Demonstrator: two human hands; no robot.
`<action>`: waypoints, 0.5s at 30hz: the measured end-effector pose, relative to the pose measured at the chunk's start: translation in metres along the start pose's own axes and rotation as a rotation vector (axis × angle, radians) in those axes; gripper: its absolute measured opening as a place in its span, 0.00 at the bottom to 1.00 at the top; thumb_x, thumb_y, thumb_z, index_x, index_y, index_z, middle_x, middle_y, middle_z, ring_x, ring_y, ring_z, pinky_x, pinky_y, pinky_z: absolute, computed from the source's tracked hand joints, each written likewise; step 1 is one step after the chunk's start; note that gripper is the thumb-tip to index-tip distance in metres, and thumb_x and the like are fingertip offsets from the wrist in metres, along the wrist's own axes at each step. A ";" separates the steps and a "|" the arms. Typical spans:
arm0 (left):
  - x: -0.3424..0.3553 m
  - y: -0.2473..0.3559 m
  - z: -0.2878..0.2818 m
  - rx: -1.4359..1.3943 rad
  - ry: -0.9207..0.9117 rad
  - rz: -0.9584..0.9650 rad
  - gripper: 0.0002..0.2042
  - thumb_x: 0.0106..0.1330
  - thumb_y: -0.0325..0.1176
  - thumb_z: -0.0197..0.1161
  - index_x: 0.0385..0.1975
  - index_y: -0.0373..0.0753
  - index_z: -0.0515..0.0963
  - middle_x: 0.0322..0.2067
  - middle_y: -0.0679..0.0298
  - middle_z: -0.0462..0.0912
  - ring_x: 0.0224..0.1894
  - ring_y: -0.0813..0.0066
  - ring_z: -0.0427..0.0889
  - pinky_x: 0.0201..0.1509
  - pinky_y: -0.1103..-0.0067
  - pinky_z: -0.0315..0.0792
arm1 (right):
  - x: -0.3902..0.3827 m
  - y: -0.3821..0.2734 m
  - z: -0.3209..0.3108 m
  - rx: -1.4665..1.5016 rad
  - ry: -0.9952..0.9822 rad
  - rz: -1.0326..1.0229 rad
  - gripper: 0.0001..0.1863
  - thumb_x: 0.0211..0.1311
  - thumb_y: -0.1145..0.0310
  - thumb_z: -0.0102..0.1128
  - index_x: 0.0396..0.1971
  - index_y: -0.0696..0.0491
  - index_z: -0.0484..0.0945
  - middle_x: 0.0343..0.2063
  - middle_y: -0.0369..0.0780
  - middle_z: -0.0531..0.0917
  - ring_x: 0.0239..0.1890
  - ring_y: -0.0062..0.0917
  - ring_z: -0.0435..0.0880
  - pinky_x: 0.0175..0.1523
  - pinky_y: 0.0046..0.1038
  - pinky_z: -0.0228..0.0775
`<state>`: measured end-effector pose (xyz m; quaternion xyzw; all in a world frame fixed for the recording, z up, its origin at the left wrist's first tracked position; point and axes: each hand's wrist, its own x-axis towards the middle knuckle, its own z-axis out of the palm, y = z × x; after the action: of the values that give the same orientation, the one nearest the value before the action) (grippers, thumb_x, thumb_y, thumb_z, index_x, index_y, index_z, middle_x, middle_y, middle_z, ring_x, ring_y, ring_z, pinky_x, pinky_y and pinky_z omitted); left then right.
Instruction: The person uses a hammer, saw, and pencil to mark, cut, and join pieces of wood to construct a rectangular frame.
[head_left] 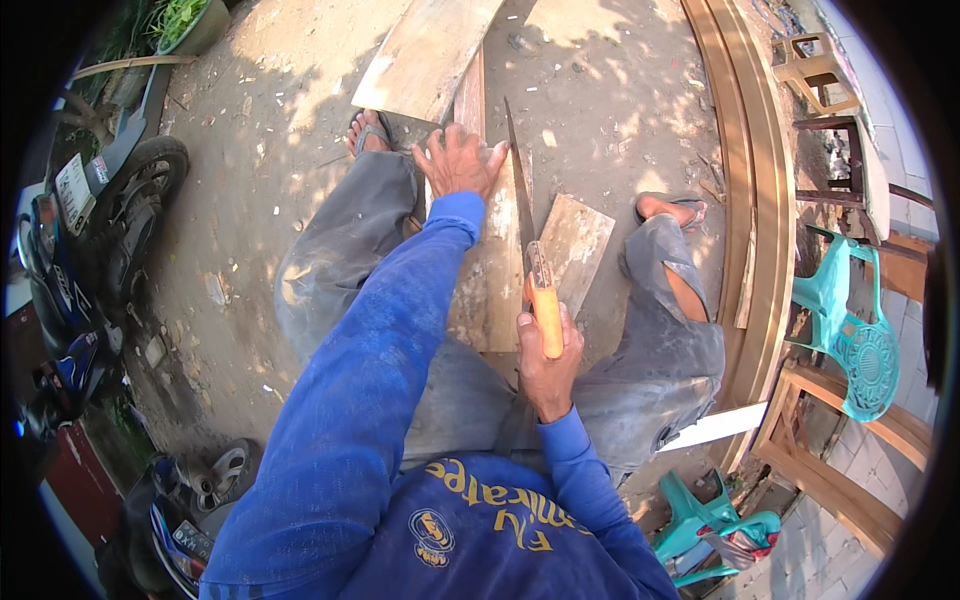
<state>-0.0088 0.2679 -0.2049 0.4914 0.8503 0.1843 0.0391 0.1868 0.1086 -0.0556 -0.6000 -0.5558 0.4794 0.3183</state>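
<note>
My left hand (458,162) presses flat, fingers spread, on a wooden plank (500,255) that runs away from me between my knees. In my right hand (546,360) I grip the orange handle of a hand saw (522,215), whose narrow dark blade lies along the plank's right side, its tip close to my left fingertips. A shorter wooden board (578,243) leans beside the plank under the saw. I wear a blue long-sleeved shirt, grey trousers and sandals, legs apart on bare dirt ground.
A wide board (425,55) lies on the ground ahead. Curved wooden frames (755,180) run along the right. Turquoise plastic chairs (850,330) and wooden stools (815,70) stand at right. Parked motorbikes (95,230) line the left; a green pot (190,25) sits top left.
</note>
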 end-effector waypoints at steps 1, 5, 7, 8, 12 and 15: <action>0.001 0.001 -0.001 -0.001 0.006 0.014 0.27 0.63 0.63 0.62 0.43 0.44 0.86 0.62 0.61 0.73 0.70 0.55 0.62 0.74 0.43 0.43 | 0.003 0.001 -0.001 0.000 -0.035 0.017 0.13 0.59 0.67 0.66 0.30 0.61 0.75 0.16 0.47 0.74 0.18 0.41 0.75 0.28 0.39 0.68; -0.004 0.000 0.000 -0.006 0.026 0.036 0.25 0.64 0.61 0.63 0.44 0.43 0.85 0.58 0.61 0.76 0.67 0.57 0.67 0.73 0.45 0.48 | -0.002 0.005 0.003 -0.029 -0.012 -0.055 0.13 0.59 0.67 0.66 0.30 0.62 0.75 0.17 0.49 0.75 0.19 0.42 0.76 0.29 0.40 0.68; -0.010 -0.004 -0.002 -0.045 0.007 0.044 0.24 0.64 0.59 0.64 0.43 0.43 0.85 0.57 0.61 0.77 0.65 0.57 0.68 0.73 0.44 0.49 | -0.008 0.006 0.005 0.013 0.053 -0.122 0.13 0.59 0.67 0.65 0.29 0.62 0.75 0.16 0.49 0.74 0.19 0.42 0.76 0.29 0.41 0.68; -0.012 -0.004 -0.003 -0.040 0.011 0.052 0.24 0.64 0.59 0.64 0.43 0.43 0.85 0.57 0.61 0.77 0.65 0.57 0.68 0.73 0.44 0.49 | -0.011 0.008 0.003 0.021 0.059 -0.124 0.13 0.59 0.67 0.65 0.29 0.62 0.75 0.16 0.49 0.74 0.19 0.42 0.76 0.29 0.41 0.68; -0.020 -0.028 -0.009 -0.027 0.022 0.127 0.27 0.62 0.58 0.67 0.54 0.44 0.80 0.66 0.57 0.69 0.72 0.50 0.60 0.73 0.41 0.47 | -0.014 0.017 -0.003 0.129 -0.027 -0.007 0.13 0.59 0.67 0.65 0.31 0.63 0.76 0.17 0.48 0.75 0.20 0.41 0.77 0.30 0.40 0.68; -0.041 -0.053 -0.026 0.032 0.019 -0.025 0.36 0.61 0.58 0.68 0.66 0.46 0.70 0.72 0.54 0.60 0.75 0.46 0.54 0.74 0.39 0.46 | -0.017 0.020 0.003 0.174 -0.073 0.019 0.15 0.59 0.66 0.65 0.32 0.64 0.77 0.19 0.50 0.77 0.22 0.42 0.78 0.32 0.40 0.69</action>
<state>-0.0373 0.2022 -0.2044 0.4796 0.8595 0.1747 0.0254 0.1923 0.0877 -0.0708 -0.5573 -0.5178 0.5504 0.3440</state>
